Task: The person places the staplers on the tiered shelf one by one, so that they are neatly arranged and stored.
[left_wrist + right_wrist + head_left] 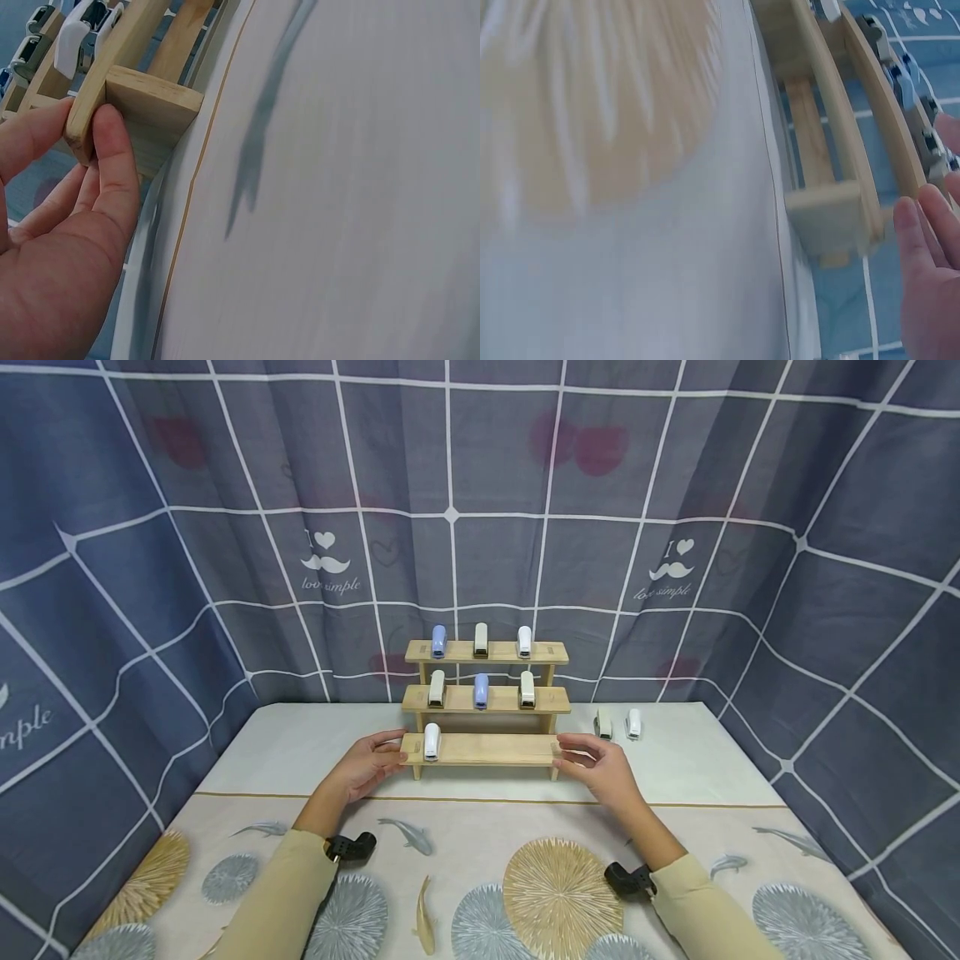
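A three-tier wooden display stand [487, 750] stands on the white tabletop. My left hand [369, 766] pinches the left end of its lowest board between thumb and fingers, as the left wrist view [82, 217] shows close up. My right hand [596, 768] is at the board's right end; in the right wrist view its fingers [911, 232] are straight and spread from the thumb, beside the wood. One white stapler [432, 742] sits at the left of the lowest board. A blue stapler [481, 691] is mid-row on the second tier, between two cream ones.
On the top tier are a blue stapler [438, 642], a cream one [481, 640] and a white one [524, 642]. A cream stapler [603, 723] and a white stapler [633, 724] lie right of the stand. A checked curtain [495, 560] hangs behind; a patterned cloth [450, 835] lies in front.
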A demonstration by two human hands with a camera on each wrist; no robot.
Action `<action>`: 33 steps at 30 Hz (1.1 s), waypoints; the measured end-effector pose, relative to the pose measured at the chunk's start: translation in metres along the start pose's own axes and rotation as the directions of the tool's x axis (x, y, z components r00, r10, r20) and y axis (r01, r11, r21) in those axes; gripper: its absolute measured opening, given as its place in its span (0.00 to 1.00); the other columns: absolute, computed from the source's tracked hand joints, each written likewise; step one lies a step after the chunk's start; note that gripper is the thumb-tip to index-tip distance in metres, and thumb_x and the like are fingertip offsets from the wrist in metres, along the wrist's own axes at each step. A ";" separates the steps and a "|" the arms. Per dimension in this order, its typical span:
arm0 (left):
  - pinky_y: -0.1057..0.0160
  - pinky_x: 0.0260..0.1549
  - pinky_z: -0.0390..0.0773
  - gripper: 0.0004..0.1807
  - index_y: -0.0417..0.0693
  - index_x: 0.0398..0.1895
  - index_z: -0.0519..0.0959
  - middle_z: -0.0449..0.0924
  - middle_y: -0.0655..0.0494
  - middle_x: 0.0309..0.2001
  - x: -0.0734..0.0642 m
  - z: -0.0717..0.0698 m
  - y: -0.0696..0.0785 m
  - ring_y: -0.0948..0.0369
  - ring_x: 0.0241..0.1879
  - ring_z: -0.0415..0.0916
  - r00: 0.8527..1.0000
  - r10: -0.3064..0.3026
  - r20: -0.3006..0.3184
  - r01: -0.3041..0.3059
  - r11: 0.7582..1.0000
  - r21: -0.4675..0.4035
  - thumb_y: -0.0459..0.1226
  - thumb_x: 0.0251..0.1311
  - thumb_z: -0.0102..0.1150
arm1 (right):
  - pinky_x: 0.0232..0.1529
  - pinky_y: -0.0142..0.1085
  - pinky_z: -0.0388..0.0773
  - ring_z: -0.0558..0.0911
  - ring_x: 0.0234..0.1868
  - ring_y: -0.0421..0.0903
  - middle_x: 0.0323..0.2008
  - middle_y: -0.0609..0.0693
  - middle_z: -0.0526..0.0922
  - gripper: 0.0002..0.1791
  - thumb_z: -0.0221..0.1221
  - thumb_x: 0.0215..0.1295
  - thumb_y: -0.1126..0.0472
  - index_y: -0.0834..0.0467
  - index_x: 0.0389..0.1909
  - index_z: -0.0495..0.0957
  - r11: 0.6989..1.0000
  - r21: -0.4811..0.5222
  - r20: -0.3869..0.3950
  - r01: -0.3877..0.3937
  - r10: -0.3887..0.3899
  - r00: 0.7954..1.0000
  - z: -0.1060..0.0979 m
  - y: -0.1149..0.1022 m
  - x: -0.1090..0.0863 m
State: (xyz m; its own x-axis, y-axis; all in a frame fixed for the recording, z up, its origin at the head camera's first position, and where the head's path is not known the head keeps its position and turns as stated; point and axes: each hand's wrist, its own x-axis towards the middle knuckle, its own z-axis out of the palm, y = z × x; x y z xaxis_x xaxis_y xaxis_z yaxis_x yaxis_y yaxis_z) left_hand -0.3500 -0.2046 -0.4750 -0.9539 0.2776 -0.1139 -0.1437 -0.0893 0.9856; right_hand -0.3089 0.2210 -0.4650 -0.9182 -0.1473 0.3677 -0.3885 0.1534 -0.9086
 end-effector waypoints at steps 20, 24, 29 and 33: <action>0.65 0.50 0.86 0.37 0.32 0.78 0.56 0.81 0.52 0.49 0.000 0.000 0.000 0.65 0.45 0.82 1.000 -0.006 -0.025 0.007 1.000 0.028 0.23 0.67 0.57 | 0.49 0.24 0.84 0.86 0.50 0.35 0.50 0.42 0.86 0.26 0.72 0.60 0.67 0.72 0.58 0.79 0.993 -0.121 -0.121 -0.014 -0.001 0.993 -0.071 0.016 0.005; 0.67 0.48 0.86 0.37 0.32 0.78 0.57 0.81 0.54 0.48 0.001 0.000 -0.001 0.65 0.45 0.83 0.999 -0.005 -0.034 0.006 1.000 0.028 0.23 0.67 0.58 | 0.49 0.23 0.83 0.87 0.51 0.40 0.52 0.54 0.87 0.24 0.70 0.61 0.69 0.74 0.58 0.78 0.987 -0.157 -0.159 -0.039 0.014 0.987 -0.077 0.005 0.006; 0.69 0.45 0.86 0.36 0.33 0.77 0.58 0.82 0.57 0.46 0.001 0.002 -0.001 0.66 0.43 0.83 0.999 0.004 -0.048 -0.002 0.999 0.042 0.23 0.67 0.58 | 0.48 0.21 0.83 0.87 0.49 0.36 0.60 0.70 0.79 0.25 0.71 0.62 0.64 0.71 0.58 0.79 0.979 -0.190 -0.214 -0.072 0.031 0.976 -0.090 0.015 0.011; 0.68 0.46 0.86 0.36 0.32 0.77 0.58 0.82 0.55 0.47 0.000 0.003 0.000 0.66 0.43 0.83 0.999 0.001 -0.050 0.001 0.999 0.043 0.23 0.67 0.57 | 0.48 0.19 0.82 0.86 0.51 0.37 0.60 0.64 0.81 0.27 0.73 0.61 0.57 0.65 0.59 0.81 0.968 -0.219 -0.266 -0.122 0.061 0.962 -0.103 0.034 0.020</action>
State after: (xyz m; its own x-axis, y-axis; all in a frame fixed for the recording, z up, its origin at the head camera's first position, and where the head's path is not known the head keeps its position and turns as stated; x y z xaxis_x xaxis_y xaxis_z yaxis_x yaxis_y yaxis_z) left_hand -0.3490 -0.2023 -0.4742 -0.9659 0.2298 -0.1189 -0.1333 -0.0481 0.9899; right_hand -0.3481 0.3238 -0.4678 -0.9276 0.1276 0.3512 -0.2813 0.3803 -0.8811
